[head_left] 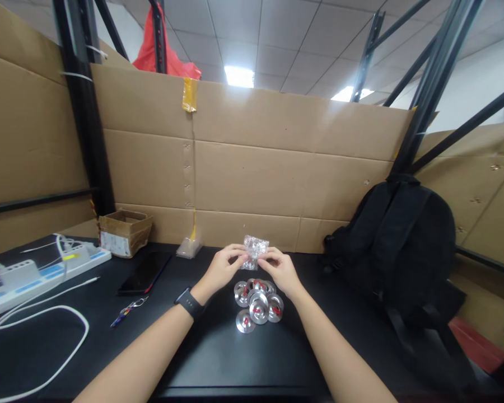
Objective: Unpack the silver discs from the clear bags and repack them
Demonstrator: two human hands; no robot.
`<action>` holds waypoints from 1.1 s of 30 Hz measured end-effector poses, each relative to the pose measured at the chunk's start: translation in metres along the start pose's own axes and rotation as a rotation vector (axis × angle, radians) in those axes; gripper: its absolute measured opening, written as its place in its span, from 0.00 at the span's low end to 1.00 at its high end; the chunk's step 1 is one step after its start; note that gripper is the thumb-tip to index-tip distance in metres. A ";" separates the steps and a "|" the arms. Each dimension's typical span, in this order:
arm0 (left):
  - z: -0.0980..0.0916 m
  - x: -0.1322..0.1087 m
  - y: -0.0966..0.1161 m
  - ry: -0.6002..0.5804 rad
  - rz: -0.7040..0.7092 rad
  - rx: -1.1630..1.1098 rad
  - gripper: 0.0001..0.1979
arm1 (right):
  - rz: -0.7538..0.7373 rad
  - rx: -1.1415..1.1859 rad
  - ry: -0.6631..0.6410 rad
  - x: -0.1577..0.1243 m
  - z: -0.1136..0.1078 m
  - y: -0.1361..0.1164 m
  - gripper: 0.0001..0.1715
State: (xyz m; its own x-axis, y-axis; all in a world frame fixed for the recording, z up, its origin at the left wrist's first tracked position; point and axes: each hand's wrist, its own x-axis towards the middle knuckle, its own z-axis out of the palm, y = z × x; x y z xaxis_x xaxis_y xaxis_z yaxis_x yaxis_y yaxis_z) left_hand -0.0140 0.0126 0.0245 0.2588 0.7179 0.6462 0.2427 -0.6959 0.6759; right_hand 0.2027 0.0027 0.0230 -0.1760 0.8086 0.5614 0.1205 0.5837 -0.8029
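Observation:
A crinkled clear plastic bag (pixel 256 245) is held up between my two hands, above the far part of the black table. My left hand (pixel 225 265), with a dark watch on its wrist, pinches the bag's left side. On its right side, the fingers of my right hand (pixel 280 270) are closed on the plastic. A shiny disc with a bit of red shows in or behind the bag's lower part; I cannot tell which. Just nearer to me lies a loose pile of round silver metal discs (pixel 259 308) with red marks at their centres, some overlapping.
On the left are a white power strip (pixel 8 296) with cables, a phone (pixel 145 272), a keyring (pixel 129 311) and a small cardboard box (pixel 126 230). A small clear packet (pixel 189 247) lies by the cardboard wall (pixel 247 179). A black backpack (pixel 407 240) stands at the right.

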 end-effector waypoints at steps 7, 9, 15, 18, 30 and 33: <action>0.003 -0.004 0.002 0.108 0.047 0.306 0.06 | 0.029 -0.140 0.051 0.002 -0.003 0.005 0.12; -0.001 -0.001 0.002 0.148 0.042 0.321 0.07 | 0.039 -0.119 0.073 0.002 -0.001 0.006 0.14; -0.071 0.010 -0.014 0.573 0.004 0.501 0.11 | 0.107 -0.074 0.183 0.004 -0.003 0.008 0.20; -0.115 0.006 -0.039 0.766 -0.161 0.670 0.14 | 0.110 -0.070 0.182 0.005 -0.004 0.009 0.20; -0.114 -0.003 -0.120 0.288 -0.646 0.850 0.27 | 0.099 -0.150 0.113 0.003 0.000 0.016 0.15; -0.112 -0.004 -0.118 0.226 -0.666 0.828 0.34 | 0.089 -0.171 0.113 0.004 -0.003 0.019 0.15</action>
State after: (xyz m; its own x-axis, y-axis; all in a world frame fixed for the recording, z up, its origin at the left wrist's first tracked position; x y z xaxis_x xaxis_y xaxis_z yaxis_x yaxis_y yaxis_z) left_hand -0.1485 0.0941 -0.0181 -0.3155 0.8836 0.3459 0.8482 0.0991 0.5204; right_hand 0.2069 0.0168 0.0106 -0.0474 0.8551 0.5163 0.2965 0.5056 -0.8102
